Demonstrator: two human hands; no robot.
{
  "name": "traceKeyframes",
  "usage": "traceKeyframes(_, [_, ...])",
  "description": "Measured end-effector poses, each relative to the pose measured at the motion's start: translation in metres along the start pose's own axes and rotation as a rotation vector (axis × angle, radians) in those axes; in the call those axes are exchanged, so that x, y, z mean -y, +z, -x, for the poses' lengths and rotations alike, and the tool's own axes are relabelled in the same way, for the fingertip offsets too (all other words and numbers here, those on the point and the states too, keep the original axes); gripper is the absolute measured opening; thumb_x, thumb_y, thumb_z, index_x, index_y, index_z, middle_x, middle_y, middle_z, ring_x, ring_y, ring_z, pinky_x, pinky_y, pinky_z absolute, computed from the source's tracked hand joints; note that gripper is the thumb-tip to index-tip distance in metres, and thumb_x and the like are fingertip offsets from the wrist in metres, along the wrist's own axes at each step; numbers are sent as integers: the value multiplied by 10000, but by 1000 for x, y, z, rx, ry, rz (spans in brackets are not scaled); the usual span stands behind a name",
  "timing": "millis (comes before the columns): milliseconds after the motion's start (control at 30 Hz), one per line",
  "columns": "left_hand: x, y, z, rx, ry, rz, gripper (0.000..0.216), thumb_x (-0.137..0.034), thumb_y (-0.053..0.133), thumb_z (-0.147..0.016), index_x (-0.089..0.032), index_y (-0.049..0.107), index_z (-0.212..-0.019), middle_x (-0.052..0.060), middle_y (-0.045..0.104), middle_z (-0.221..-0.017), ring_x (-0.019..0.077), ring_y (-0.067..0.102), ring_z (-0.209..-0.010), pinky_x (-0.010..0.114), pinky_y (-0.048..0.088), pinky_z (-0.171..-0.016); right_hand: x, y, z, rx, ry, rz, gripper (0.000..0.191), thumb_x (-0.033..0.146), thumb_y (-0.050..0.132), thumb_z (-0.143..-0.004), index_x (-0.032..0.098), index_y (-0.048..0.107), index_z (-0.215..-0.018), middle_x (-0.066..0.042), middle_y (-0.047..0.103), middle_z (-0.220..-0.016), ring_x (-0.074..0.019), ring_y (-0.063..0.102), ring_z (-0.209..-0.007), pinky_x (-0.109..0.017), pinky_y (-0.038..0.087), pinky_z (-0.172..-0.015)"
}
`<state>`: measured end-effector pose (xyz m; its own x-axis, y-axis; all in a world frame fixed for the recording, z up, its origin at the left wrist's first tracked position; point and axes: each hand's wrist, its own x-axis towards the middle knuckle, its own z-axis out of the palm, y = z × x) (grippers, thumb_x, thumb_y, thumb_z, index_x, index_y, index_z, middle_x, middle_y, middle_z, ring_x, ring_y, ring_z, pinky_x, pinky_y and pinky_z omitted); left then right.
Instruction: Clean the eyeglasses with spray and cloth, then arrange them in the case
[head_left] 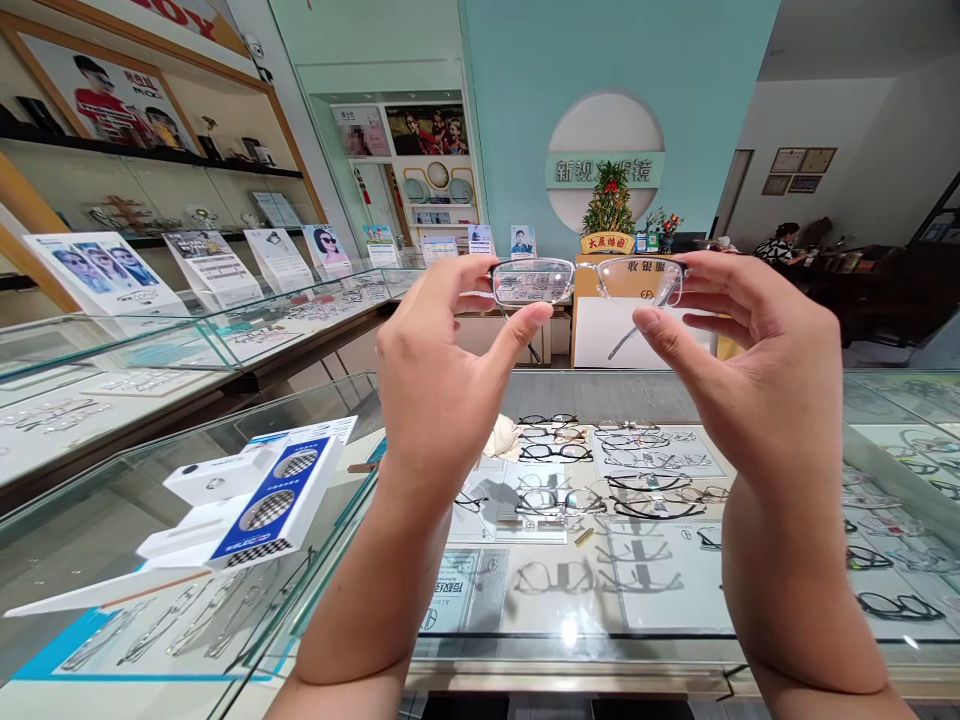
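Note:
I hold a pair of clear-lensed glasses (589,281) up at eye level over a glass display counter (675,600). My left hand (442,370) pinches the left lens rim between thumb and fingers. My right hand (750,370) pinches the right rim the same way. The temples hang down behind the lenses. Both hands are closed on the frame.
The counter below holds several spectacle frames (637,480) on white trays. A blue and white boxed display (262,500) stands on the counter at left. More glass cases with leaflets (217,265) run along the left wall. A person sits at a desk (780,245) far right.

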<state>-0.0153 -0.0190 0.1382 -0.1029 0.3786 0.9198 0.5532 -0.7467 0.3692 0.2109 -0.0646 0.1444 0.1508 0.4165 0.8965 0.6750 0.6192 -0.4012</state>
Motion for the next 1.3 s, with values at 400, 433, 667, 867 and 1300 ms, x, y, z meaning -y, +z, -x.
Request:
traceKeyframes(400, [0, -1, 0, 26, -14, 9, 501, -733, 786, -936, -350, 748, -1258, 56, 807, -1201, 301, 798, -1071, 501, 648, -986, -2, 0, 1, 15, 0, 23, 391, 482, 820, -966, 308, 766, -1312, -83, 831, -1232, -317, 805, -1121, -549, 689, -1006])
traceKeyframes(433, [0, -1, 1, 27, -17, 14, 505, -733, 784, -939, -347, 749, -1262, 56, 805, -1202, 303, 798, -1082, 500, 646, -986, -1, 0, 1, 12, 5, 19, 397, 482, 825, -962, 301, 768, -1310, -83, 830, -1228, -314, 804, -1119, -549, 686, -1013])
traceKeyframes(667, [-1, -1, 2, 12, -3, 23, 510, -723, 805, -928, -336, 753, -1256, 43, 814, -1198, 287, 796, -1055, 469, 651, -980, 0, 0, 2, 28, 13, 14, 405, 547, 778, -994, 317, 758, -1328, -68, 815, -1245, -328, 794, -1175, -559, 669, -1050])
traceKeyframes(867, [0, -1, 2, 25, -16, 10, 519, -703, 819, -928, -322, 753, -1274, 54, 809, -1218, 299, 801, -1077, 480, 642, -975, 0, 1, 1, 13, 21, -7, 389, 430, 846, -944, 287, 772, -1299, -68, 825, -1226, -307, 795, -1144, -562, 673, -1044])
traceKeyframes(1300, [4, 4, 0, -39, 57, 65, 531, -727, 807, -922, -343, 745, -1284, 50, 782, -1244, 305, 763, -1128, 501, 621, -1024, -6, 4, -1, 34, 58, -120, 409, 401, 863, -933, 267, 776, -1309, -79, 831, -1249, -297, 801, -1172, -541, 691, -1045])
